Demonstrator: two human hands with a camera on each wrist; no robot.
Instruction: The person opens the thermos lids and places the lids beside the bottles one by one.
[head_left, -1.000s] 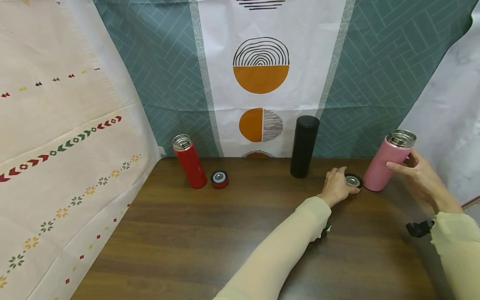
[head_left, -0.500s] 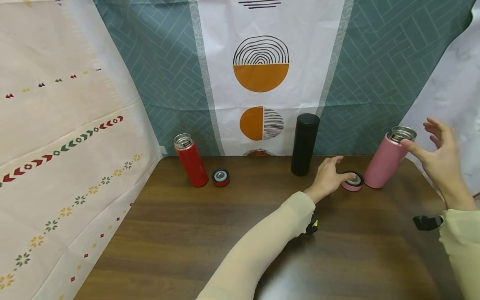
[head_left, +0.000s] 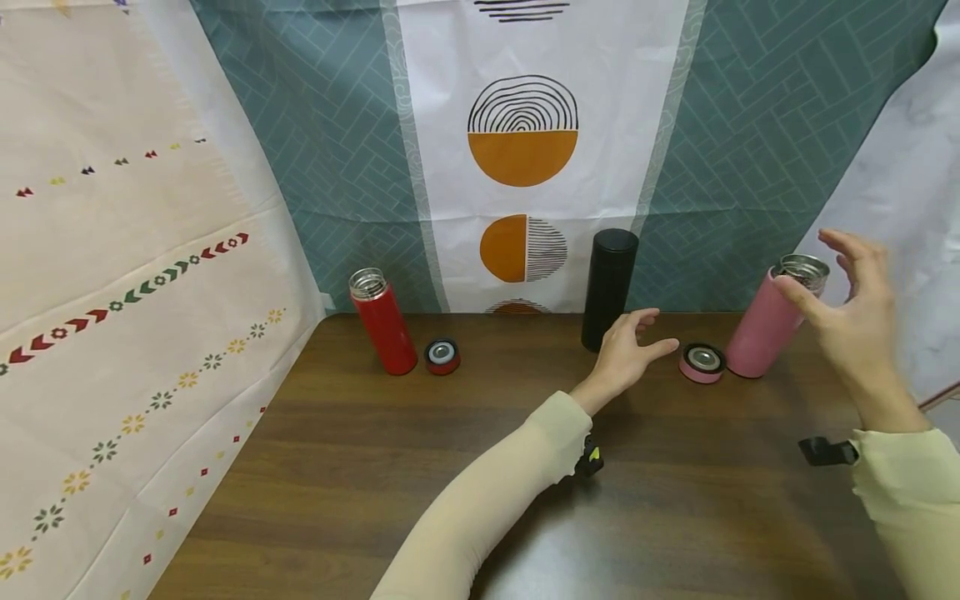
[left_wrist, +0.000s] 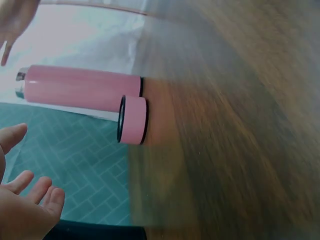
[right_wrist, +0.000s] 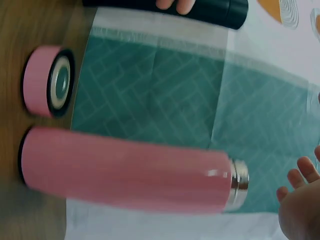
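Note:
The pink thermos (head_left: pixel 765 329) stands upright at the right back of the table, its steel mouth uncovered. Just left of its base lies its pink lid (head_left: pixel 702 363), inner side up. My left hand (head_left: pixel 621 354) hovers left of the lid, in front of the black thermos (head_left: pixel 611 279), with thumb and fingers spread and nothing held. Beside the pink thermos's mouth, my right hand (head_left: pixel 858 321) is raised with fingers apart, also holding nothing. The right wrist view shows a gap between the steel neck (right_wrist: pixel 239 185) and the right hand's fingers (right_wrist: pixel 310 170).
At the left back stands a red thermos (head_left: pixel 384 325) without a lid on it. Its red lid (head_left: pixel 442 357) lies to its right, inner side up. A patterned cloth (head_left: pixel 517 167) hangs behind the wooden table (head_left: pixel 360 467); more cloth (head_left: pixel 150 333) borders the left side.
My left hand has let go of the pink lid and moved left. My right hand has released the pink thermos and risen beside its mouth. Thermos and lid stay in place.

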